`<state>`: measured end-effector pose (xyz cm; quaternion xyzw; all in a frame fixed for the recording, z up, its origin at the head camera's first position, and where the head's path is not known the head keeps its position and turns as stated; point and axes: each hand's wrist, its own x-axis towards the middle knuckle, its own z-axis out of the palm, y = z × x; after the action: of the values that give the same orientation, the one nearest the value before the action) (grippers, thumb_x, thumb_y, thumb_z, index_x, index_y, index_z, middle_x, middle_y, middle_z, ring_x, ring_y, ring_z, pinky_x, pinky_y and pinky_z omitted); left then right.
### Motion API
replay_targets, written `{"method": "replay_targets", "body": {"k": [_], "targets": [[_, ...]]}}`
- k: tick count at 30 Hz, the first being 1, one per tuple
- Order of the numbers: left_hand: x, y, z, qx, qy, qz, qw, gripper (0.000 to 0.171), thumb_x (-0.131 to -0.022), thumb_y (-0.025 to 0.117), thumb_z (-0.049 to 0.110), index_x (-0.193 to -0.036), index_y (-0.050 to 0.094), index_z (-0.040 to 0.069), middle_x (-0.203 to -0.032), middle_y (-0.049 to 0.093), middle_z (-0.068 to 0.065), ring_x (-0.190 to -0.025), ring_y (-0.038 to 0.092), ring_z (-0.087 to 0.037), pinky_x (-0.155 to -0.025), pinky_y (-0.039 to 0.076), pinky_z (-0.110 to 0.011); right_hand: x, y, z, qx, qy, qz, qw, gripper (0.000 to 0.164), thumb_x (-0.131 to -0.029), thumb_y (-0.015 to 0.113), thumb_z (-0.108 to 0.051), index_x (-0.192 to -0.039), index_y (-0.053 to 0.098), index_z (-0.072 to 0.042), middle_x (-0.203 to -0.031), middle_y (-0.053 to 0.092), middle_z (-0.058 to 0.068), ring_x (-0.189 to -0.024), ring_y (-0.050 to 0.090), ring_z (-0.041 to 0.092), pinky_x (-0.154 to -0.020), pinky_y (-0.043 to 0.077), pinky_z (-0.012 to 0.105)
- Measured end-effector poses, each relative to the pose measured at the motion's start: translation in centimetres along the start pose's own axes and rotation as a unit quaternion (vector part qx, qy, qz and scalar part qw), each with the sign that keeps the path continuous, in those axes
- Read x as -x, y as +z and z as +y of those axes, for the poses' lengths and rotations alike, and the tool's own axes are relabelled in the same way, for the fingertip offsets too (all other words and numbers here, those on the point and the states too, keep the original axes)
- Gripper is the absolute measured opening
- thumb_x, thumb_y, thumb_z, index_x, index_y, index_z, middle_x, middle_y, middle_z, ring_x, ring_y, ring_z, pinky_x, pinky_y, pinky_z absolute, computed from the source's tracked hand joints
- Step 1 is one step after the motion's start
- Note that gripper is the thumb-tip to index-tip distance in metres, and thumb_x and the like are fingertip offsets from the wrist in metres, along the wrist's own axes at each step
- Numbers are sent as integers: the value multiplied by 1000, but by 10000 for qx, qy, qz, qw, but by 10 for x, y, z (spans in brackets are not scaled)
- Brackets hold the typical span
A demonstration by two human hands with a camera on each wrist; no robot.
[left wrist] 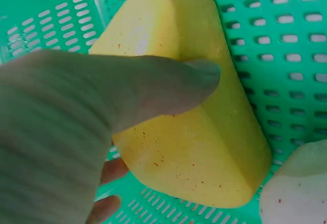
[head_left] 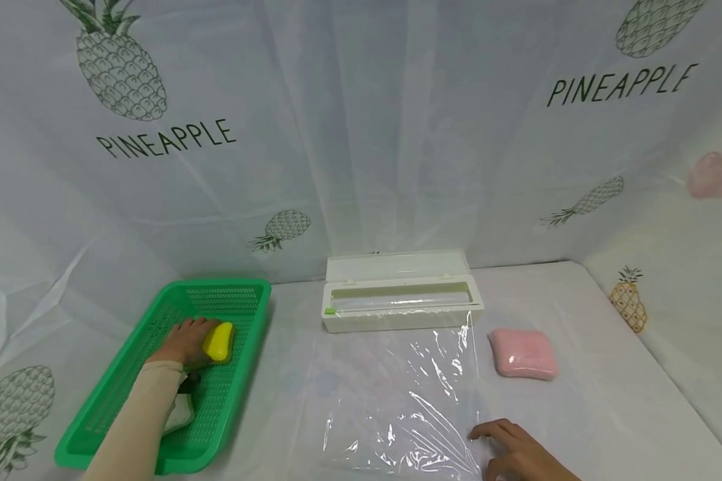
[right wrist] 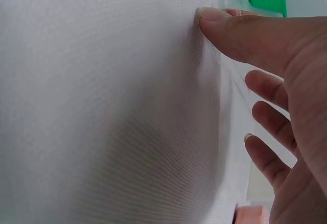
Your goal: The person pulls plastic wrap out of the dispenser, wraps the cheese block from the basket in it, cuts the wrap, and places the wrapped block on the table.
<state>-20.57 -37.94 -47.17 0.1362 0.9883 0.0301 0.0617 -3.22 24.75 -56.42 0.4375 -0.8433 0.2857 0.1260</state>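
Left wrist: yellow block [left wrist: 184, 152] (speckled).

A: Basket [head_left: 245, 394]?
B: Green, rows of slots. Yellow block [head_left: 219, 342] with reddish-brown specks. White piece [left wrist: 299, 198], red specks.
A: Middle?
B: White box [head_left: 400, 322], bright-green tab [head_left: 331, 311]. Clear film [head_left: 391, 401], whitish glints. Pink packet [head_left: 525, 354].
A: Backdrop [head_left: 397, 147]?
B: Pale grey-white, green line-drawn pineapples [head_left: 122, 77], dark PINEAPPLE lettering [head_left: 594, 91], one golden pineapple [head_left: 628, 306], pink heart [head_left: 710, 177].
A: Sleeve [head_left: 138, 414]?
B: Plain beige.
A: Bench [head_left: 595, 314]?
B: Whitish.
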Motion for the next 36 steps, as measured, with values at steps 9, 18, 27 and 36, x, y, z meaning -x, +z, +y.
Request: {"method": "replay_targets", "body": {"k": [9, 18, 27, 36], "targets": [[3, -8, 7, -76, -135, 879, 9960, 72, -68, 78, 27, -124, 45, -4, -109, 50, -28, -96, 45, -46, -78, 34, -59, 0, 0, 2, 164, -138, -14, 9998, 14, -68, 76, -46, -69, 63, -42, -114, 53, -2, -105, 41, 11, -99, 16, 12], [12, -25, 28, 88, -382, 1488, 9881, 76, -65, 80, 21, -125, 43, -5, -107, 46, -29, -91, 44, -48, -72, 31, -59, -1, 1, 2, 126, -107, -46, 9999, 15, -68, 76, -47, -69, 62, -43, -114, 53, -2, -105, 42, 12, -99, 14, 11], [28, -49, 58, -273, -295, 2682, 9625, 79, -62, 81, 23, -127, 43, -3, -106, 43, -26, -89, 40, -46, -74, 29, -59, -1, 2, 3, 96, -96, -40, 9999, 14, -71, 76, -45, -71, 62, -44, -112, 53, -7, -102, 43, 9, -92, 23, 13], [36, -76, 116, -619, 268, 3160, 9464, 82, -59, 82, 24, -128, 44, 0, -110, 45, -24, -98, 40, -43, -83, 29, -58, -4, 6, 7, -149, -724, 388, 9965, 20, -56, 79, -31, -64, 61, -37, -90, 46, -17, -82, 39, -4, -71, 26, 9]]}}
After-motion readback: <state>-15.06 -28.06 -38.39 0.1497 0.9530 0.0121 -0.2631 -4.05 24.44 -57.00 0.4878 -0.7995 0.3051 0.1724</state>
